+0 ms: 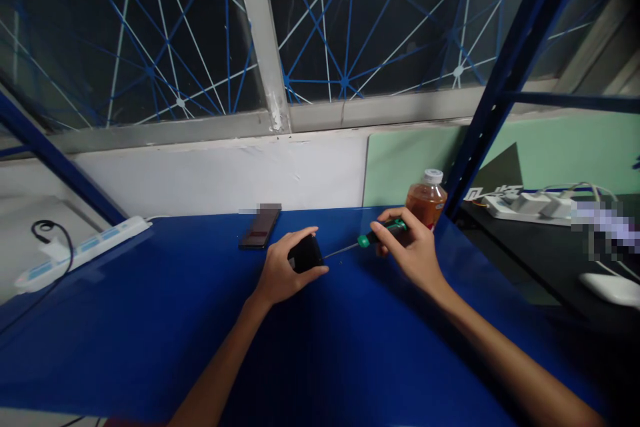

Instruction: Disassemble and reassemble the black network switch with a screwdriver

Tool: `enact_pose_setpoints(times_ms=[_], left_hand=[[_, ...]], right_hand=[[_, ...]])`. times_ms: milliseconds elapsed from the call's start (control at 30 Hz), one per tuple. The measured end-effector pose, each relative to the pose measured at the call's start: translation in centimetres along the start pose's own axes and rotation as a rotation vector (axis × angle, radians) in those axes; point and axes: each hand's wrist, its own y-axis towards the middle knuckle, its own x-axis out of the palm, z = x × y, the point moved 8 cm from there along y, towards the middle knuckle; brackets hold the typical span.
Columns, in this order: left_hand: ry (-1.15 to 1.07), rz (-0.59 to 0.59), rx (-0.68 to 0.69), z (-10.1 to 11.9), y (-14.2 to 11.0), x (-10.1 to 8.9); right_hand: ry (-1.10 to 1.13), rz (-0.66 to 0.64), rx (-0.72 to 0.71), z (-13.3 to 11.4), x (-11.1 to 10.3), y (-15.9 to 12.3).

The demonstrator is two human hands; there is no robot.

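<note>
My left hand [285, 267] is closed around a small black box-like device [306, 253], thumb and fingers on its opposite sides, just above the blue tabletop. In my right hand [407, 243] is a screwdriver [369, 239] with a green and black handle. Its thin metal shaft points left, and the tip meets or nearly meets the right side of the black device. A tiny dark speck [341, 262], perhaps a screw, lies on the table below the shaft. What kind of device it is I cannot tell.
A phone [261, 227] lies behind my left hand on the blue table [125, 327]. Behind my right hand stands a bottle of amber drink [426, 197]. A white power strip [85, 250] runs along the left edge; another power strip [530, 207] sits on the black surface at right.
</note>
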Motion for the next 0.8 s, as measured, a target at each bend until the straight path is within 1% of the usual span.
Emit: enact_pose_setpoints(times_ms=[67, 167, 233, 300, 400, 467, 533, 633, 700, 800], left_hand=[[-0.003, -0.007, 0.016, 0.2, 0.0, 0.1], [-0.001, -0.019, 0.046, 0.6, -0.1, 0.3], [0.008, -0.026, 0.061, 0.8, -0.1, 0.4], [0.019, -0.032, 0.072, 0.9, -0.2, 0.6], [0.025, -0.036, 0.075, 1.0, -0.1, 0.6], [0.025, -0.036, 0.063, 0.9, -0.1, 0.6], [0.020, -0.043, 0.043, 0.8, 0.0, 0.6], [0.001, -0.061, 0.014, 0.6, 0.0, 0.7], [-0.006, -0.076, 0.008, 0.6, 0.0, 0.8], [0.001, -0.106, 0.008, 0.7, -0.1, 1.1]], right_hand=[[0.021, -0.017, 0.001, 0.1, 0.0, 0.1], [0.162, -0.081, -0.002, -0.1, 0.4, 0.1], [0.214, -0.095, 0.012, -0.1, 0.6, 0.1], [0.173, -0.056, 0.029, 0.0, 0.5, 0.1], [0.046, 0.029, 0.037, 0.2, -0.1, 0.1], [0.011, 0.035, 0.044, 0.6, -0.2, 0.2], [0.053, -0.005, 0.056, 1.0, 0.1, 0.3], [0.174, -0.050, 0.076, 1.3, 0.5, 0.3], [0.198, -0.037, 0.095, 1.5, 0.5, 0.3], [0.129, 0.038, 0.137, 1.6, 0.2, 0.1]])
